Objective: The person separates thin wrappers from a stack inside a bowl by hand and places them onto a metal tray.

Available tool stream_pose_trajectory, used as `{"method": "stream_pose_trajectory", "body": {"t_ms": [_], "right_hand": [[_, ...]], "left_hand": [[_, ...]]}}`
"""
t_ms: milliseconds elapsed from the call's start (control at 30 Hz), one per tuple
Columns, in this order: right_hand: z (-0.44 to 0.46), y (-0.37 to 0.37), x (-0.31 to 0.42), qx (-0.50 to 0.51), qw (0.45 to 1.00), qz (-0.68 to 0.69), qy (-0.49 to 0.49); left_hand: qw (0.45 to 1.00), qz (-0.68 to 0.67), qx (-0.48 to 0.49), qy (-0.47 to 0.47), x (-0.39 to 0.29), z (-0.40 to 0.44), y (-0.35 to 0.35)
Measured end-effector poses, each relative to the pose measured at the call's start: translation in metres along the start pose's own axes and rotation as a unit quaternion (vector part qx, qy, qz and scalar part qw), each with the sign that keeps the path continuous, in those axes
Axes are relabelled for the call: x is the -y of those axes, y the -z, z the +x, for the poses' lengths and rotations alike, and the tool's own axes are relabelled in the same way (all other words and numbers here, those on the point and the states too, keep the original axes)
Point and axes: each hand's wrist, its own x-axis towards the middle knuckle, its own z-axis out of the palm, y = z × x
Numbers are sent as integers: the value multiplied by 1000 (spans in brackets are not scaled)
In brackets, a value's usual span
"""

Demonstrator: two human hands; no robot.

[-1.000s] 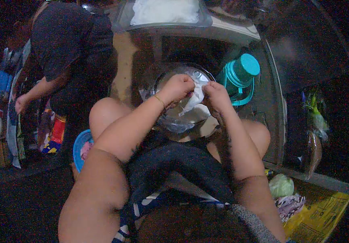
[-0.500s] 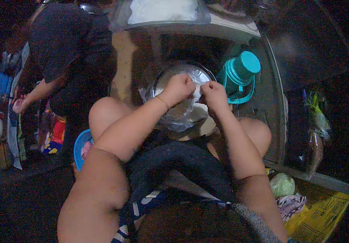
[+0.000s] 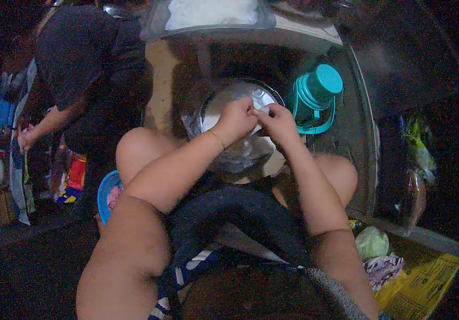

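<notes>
In the head view, my left hand (image 3: 237, 120) and my right hand (image 3: 278, 122) are nearly touching, fingers pinched on thin clear plastic (image 3: 264, 111). Only a small part of the plastic shows between my fingertips. Below them, between my knees, sits a round shiny metal container (image 3: 216, 109) holding something pale. Crumpled clear plastic (image 3: 243, 154) spreads over its near side. My hands hide the middle of the container.
A teal bucket with a dipper (image 3: 320, 90) stands right of the container. At the top is a tray of white stuff (image 3: 213, 13). Another person (image 3: 75, 58) works at the left. A blue basin (image 3: 104, 197) sits by my left leg; a cabbage (image 3: 372, 242) lies lower right.
My hands have come closer together, the right one moving left. The strip of plastic that hung between them is now mostly hidden behind my fingers.
</notes>
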Motion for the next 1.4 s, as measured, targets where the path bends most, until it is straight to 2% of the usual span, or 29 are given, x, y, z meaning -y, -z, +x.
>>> {"method": "stream_pose_trajectory", "body": {"t_ms": [100,200,300,400,500,600,700,800,900,1000,1100,1200,1400], "right_hand": [[-1,1,-2,-3,999,-31,12],[-2,6,3,-3,1000,27,-7],[-14,13,29,14,969,224,-105],[-9,10,21,30,950,287,-121],[-7,4,11,11,978,195,-73],[5,-5,-17,-13,990,140,4],[-13,7,26,5,958,263,-112],[-12,6,14,-6,983,169,-78],[-20,9,33,20,968,216,-129],[-10,2,15,46,996,77,-6],[-22,11,38,-8,988,-112,109],[-26,7,43,-47,985,-124,109],[-15,0,20,-64,991,-96,63]], "left_hand": [[1000,12,-2,2,-7,-3,6],[997,-17,5,79,-18,-3,17],[996,-50,4,80,-12,-1,19],[984,-129,1,119,-12,-2,17],[976,-169,-24,133,-18,-4,13],[984,-132,6,121,-9,-3,9],[996,-70,-8,50,-7,1,13],[995,31,-91,33,-10,-2,5],[989,79,-125,-9,-6,-2,3],[993,12,-115,14,-1,-4,6],[997,-37,-71,22,-7,-4,11],[998,-48,-35,35,-22,-9,14],[997,-23,-58,-50,-18,-8,11]]}}
